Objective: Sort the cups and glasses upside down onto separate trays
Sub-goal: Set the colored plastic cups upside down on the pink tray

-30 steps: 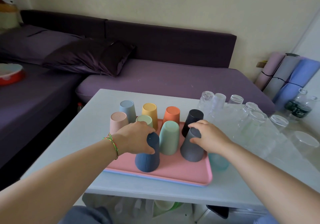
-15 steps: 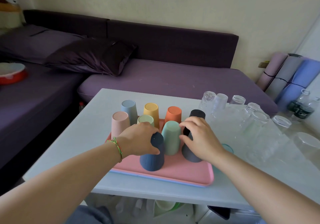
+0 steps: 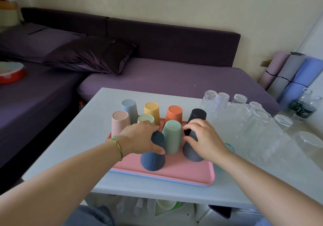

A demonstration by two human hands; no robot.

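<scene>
Sorting near completion. My left grip [image 3: 141, 138] curls round the navy cup [image 3: 153, 161] and my right grip [image 3: 204, 138] round the grey cup [image 3: 192, 153]. Both cups stand inverted on the pink tray [image 3: 183, 175] among seven others. Glasses [image 3: 258, 120] stand inverted at the right of the table [image 3: 83, 138]; I cannot make out their tray. A teal cup [image 3: 229, 147] just beside the pink tray looks unplaced.

Ribbed navy cup [image 3: 153, 161], dark grey cup [image 3: 192, 153], mint cup [image 3: 172, 138], black cup [image 3: 197, 114], orange cup [image 3: 173, 113], yellow cup [image 3: 151, 108], light blue cup [image 3: 129, 106], pale pink cup [image 3: 120, 122]; pink tray [image 3: 183, 175]; clear glasses [image 3: 260, 119]; purple sofa [image 3: 174, 75].
</scene>
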